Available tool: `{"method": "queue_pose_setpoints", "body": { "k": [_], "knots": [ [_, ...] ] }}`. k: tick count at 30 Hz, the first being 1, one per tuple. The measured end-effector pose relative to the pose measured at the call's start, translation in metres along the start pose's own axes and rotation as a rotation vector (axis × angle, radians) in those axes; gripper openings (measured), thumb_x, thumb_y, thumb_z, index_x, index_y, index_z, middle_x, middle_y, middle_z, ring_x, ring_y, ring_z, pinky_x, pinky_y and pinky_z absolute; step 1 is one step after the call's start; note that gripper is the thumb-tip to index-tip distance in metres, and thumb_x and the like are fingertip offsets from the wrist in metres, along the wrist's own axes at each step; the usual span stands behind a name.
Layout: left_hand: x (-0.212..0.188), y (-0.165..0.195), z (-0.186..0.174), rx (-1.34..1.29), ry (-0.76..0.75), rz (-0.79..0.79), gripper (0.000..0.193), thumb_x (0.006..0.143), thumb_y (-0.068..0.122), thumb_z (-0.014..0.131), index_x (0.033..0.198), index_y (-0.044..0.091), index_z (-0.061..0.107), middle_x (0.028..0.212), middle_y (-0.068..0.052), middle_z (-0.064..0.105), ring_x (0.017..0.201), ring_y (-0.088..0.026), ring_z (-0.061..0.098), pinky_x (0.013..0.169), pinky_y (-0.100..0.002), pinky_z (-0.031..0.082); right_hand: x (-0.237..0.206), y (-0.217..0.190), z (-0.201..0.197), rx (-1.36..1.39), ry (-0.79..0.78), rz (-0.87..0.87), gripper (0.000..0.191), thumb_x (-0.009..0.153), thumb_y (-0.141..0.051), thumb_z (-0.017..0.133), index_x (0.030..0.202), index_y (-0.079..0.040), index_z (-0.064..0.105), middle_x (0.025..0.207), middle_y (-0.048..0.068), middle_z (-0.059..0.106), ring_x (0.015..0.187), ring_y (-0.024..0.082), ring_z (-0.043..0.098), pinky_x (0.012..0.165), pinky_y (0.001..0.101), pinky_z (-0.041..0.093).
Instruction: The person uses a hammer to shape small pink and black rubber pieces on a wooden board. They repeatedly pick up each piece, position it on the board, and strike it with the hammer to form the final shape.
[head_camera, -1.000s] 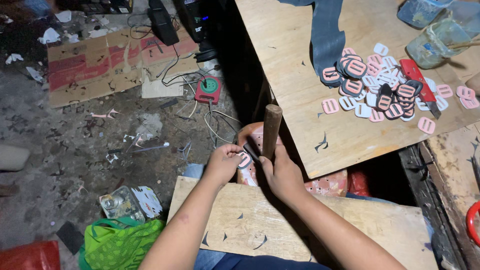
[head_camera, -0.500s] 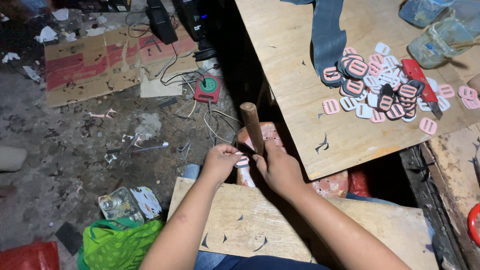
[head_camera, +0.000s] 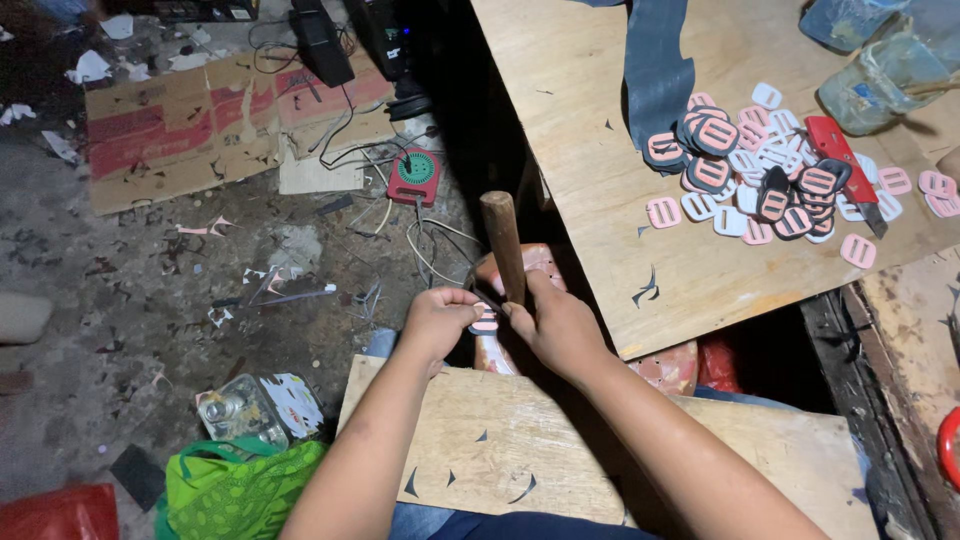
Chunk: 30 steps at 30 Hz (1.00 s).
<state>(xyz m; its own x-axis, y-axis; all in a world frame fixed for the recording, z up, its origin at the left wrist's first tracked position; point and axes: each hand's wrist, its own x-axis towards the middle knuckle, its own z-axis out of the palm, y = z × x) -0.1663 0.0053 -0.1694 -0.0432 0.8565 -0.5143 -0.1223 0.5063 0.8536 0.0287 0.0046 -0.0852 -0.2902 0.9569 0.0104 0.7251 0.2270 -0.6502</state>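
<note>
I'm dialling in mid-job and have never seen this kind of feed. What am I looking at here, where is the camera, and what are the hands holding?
There is no machine here: a person works with two bare hands, and the single camera sits on their head, looking down over their forearms.

The right hand grips a wooden handle that stands nearly upright; what is at its lower end is hidden behind the hands. The left hand pinches a small pink slotted piece right beside the handle.

A plywood board lies across the person's lap. To the right is a plywood table with a heap of pink and white buckle-like pieces, a red utility knife, a dark strap and plastic jars.

On the dirty floor to the left lie flattened cardboard, cables, a small red round device and a green bag.
</note>
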Motion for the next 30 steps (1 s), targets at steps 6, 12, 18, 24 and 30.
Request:
{"method": "queue_pose_setpoints", "body": {
  "k": [6, 12, 18, 24, 30],
  "knots": [
    [0.001, -0.008, 0.002, -0.005, 0.052, 0.093, 0.018, 0.081, -0.002, 0.074, 0.098, -0.005, 0.073, 0.090, -0.012, 0.077, 0.079, -0.017, 0.073, 0.074, -0.030, 0.058, -0.009, 0.004, -0.001, 0.029, 0.011, -0.016, 0.038, 0.087, -0.028, 0.070, 0.117, -0.009, 0.056, 0.088, 0.024, 0.069, 0.080, 0.047, 0.067, 0.066, 0.0551, 0.051],
    [0.012, -0.001, -0.001, 0.242, 0.053, 0.133, 0.015, 0.078, 0.002, 0.078, 0.092, -0.003, 0.076, 0.086, -0.009, 0.077, 0.075, -0.015, 0.072, 0.071, -0.029, 0.058, 0.011, 0.005, -0.002, 0.080, 0.018, -0.032, 0.032, 0.086, -0.029, 0.074, 0.110, -0.011, 0.062, 0.089, 0.022, 0.071, 0.082, 0.045, 0.069, 0.068, 0.0527, 0.052],
    [0.011, 0.000, -0.004, 0.187, 0.065, 0.083, 0.019, 0.074, 0.002, 0.083, 0.090, -0.003, 0.075, 0.083, -0.007, 0.075, 0.072, -0.014, 0.068, 0.067, -0.030, 0.055, -0.003, 0.008, -0.007, 0.032, -0.033, -0.010, 0.033, 0.086, -0.028, 0.073, 0.111, -0.010, 0.061, 0.087, 0.021, 0.072, 0.083, 0.043, 0.069, 0.070, 0.0518, 0.053],
    [0.009, 0.005, -0.004, 0.193, 0.007, 0.033, 0.015, 0.079, 0.007, 0.080, 0.090, -0.002, 0.075, 0.084, -0.007, 0.077, 0.075, -0.012, 0.069, 0.072, -0.028, 0.055, 0.011, 0.005, -0.007, 0.058, -0.051, 0.013, 0.036, 0.085, -0.028, 0.074, 0.115, -0.013, 0.064, 0.087, 0.021, 0.071, 0.083, 0.043, 0.069, 0.069, 0.0521, 0.052],
    [0.002, -0.001, 0.003, 0.285, 0.122, 0.146, 0.017, 0.078, 0.008, 0.082, 0.091, -0.001, 0.075, 0.084, -0.007, 0.076, 0.073, -0.012, 0.067, 0.068, -0.029, 0.054, 0.023, 0.005, -0.015, -0.054, -0.100, -0.076, 0.037, 0.082, -0.028, 0.076, 0.113, -0.011, 0.064, 0.089, 0.021, 0.072, 0.085, 0.042, 0.070, 0.072, 0.0508, 0.054]
  ]
}}
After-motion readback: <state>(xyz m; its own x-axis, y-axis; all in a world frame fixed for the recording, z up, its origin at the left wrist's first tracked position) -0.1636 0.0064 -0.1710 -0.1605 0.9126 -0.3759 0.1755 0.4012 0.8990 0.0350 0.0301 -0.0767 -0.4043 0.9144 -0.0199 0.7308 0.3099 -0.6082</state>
